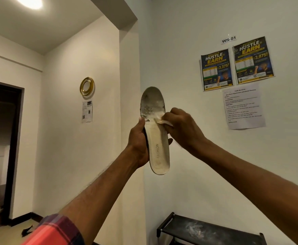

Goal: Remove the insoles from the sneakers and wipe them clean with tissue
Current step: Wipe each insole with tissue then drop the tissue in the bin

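Observation:
I hold a worn cream insole (158, 149) upright in front of the wall, toe end up. Its toe part is grey and flaking, and the word FASHION is printed near the heel. My left hand (138, 144) grips the insole's left edge around its middle, thumb on the front. My right hand (183, 128) presses a small wad of white tissue (163, 120) against the insole just below the dirty toe part. No sneakers are in view.
A black shoe rack top (210, 228), dusty, stands low at the right against the wall. Posters (236, 64) and a printed sheet (243, 106) hang on the wall. A dark doorway (1, 147) opens at the left. A small dark scrap (27, 231) lies on the floor.

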A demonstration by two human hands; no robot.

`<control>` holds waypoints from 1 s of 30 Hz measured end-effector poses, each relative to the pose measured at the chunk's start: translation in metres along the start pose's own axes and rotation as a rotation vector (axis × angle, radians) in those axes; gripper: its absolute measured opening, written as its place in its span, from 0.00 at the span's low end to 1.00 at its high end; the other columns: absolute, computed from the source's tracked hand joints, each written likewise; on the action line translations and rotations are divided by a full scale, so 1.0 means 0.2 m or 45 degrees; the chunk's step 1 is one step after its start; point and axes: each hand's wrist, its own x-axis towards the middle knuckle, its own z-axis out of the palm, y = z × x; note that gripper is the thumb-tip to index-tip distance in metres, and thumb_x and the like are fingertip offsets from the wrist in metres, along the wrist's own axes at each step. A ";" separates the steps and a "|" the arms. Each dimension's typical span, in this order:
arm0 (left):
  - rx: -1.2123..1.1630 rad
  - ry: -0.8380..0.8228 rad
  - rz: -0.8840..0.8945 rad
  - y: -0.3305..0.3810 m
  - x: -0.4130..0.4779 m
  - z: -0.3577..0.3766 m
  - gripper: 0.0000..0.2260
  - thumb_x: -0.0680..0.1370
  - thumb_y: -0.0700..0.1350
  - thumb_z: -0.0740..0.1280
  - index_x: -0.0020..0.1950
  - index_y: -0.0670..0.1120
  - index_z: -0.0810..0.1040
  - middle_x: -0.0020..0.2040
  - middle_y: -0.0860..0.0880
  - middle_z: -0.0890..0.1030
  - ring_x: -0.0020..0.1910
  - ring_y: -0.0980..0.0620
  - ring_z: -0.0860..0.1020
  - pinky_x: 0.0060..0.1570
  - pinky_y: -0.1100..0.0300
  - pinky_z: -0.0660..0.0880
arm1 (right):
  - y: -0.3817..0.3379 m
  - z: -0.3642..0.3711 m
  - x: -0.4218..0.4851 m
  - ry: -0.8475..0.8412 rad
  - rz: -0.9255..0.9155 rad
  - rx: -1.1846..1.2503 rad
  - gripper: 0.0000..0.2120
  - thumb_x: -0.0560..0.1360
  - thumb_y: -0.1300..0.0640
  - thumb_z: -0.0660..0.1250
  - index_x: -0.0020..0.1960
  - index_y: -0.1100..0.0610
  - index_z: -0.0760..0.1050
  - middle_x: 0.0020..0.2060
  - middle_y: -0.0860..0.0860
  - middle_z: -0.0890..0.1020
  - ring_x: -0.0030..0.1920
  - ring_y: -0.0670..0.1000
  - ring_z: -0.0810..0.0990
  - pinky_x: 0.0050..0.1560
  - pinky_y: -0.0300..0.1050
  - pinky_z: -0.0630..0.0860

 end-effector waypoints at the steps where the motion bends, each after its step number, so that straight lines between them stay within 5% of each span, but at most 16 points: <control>1: -0.005 -0.017 -0.011 -0.01 0.00 0.00 0.28 0.84 0.63 0.51 0.66 0.47 0.80 0.59 0.38 0.84 0.57 0.37 0.82 0.60 0.38 0.78 | 0.00 0.00 0.00 0.003 0.030 -0.007 0.07 0.75 0.61 0.72 0.50 0.63 0.79 0.43 0.58 0.79 0.40 0.56 0.79 0.36 0.52 0.82; 5: -0.020 -0.029 -0.027 -0.01 0.00 0.00 0.27 0.84 0.64 0.51 0.63 0.47 0.81 0.56 0.38 0.85 0.55 0.37 0.82 0.58 0.40 0.78 | -0.05 0.00 -0.03 -0.204 -0.185 -0.106 0.12 0.73 0.60 0.75 0.55 0.62 0.79 0.49 0.59 0.80 0.46 0.58 0.80 0.39 0.51 0.83; 9: -0.017 -0.072 -0.071 -0.02 -0.01 0.01 0.30 0.83 0.65 0.50 0.68 0.45 0.79 0.63 0.36 0.82 0.61 0.37 0.80 0.59 0.40 0.77 | 0.03 -0.02 0.02 0.003 0.031 -0.063 0.08 0.75 0.61 0.73 0.51 0.64 0.80 0.43 0.59 0.79 0.41 0.57 0.80 0.35 0.49 0.81; 13: -0.048 -0.071 -0.083 -0.02 -0.01 0.03 0.29 0.83 0.64 0.53 0.69 0.45 0.78 0.59 0.37 0.82 0.55 0.37 0.80 0.56 0.41 0.78 | 0.00 -0.01 -0.01 -0.168 -0.170 -0.116 0.11 0.75 0.59 0.73 0.56 0.62 0.79 0.50 0.59 0.80 0.46 0.57 0.80 0.39 0.51 0.82; 17: -0.014 -0.102 -0.133 -0.03 -0.03 0.04 0.31 0.83 0.65 0.51 0.70 0.44 0.77 0.60 0.39 0.82 0.58 0.39 0.79 0.58 0.42 0.77 | 0.06 -0.05 0.05 0.046 0.061 -0.059 0.07 0.75 0.61 0.73 0.50 0.64 0.80 0.42 0.59 0.79 0.39 0.56 0.79 0.35 0.53 0.81; 20: -0.021 -0.129 -0.148 -0.02 -0.05 0.05 0.30 0.83 0.65 0.52 0.70 0.45 0.77 0.60 0.38 0.82 0.59 0.39 0.79 0.55 0.43 0.78 | 0.04 -0.05 0.04 -0.079 -0.085 -0.085 0.10 0.75 0.61 0.73 0.53 0.64 0.79 0.47 0.60 0.80 0.44 0.58 0.80 0.38 0.52 0.82; 24: 0.021 -0.171 -0.170 -0.03 -0.06 0.06 0.33 0.83 0.66 0.51 0.72 0.43 0.76 0.60 0.40 0.80 0.58 0.40 0.77 0.53 0.45 0.78 | 0.09 -0.06 0.08 0.108 0.085 -0.057 0.08 0.77 0.58 0.70 0.51 0.64 0.80 0.42 0.58 0.79 0.39 0.56 0.78 0.36 0.52 0.80; 30: 0.050 -0.210 -0.169 -0.03 -0.07 0.06 0.31 0.83 0.66 0.51 0.71 0.44 0.76 0.60 0.39 0.81 0.58 0.39 0.78 0.54 0.44 0.78 | 0.06 -0.05 0.08 0.027 -0.010 -0.030 0.11 0.76 0.59 0.72 0.55 0.64 0.80 0.46 0.60 0.81 0.43 0.58 0.80 0.40 0.52 0.82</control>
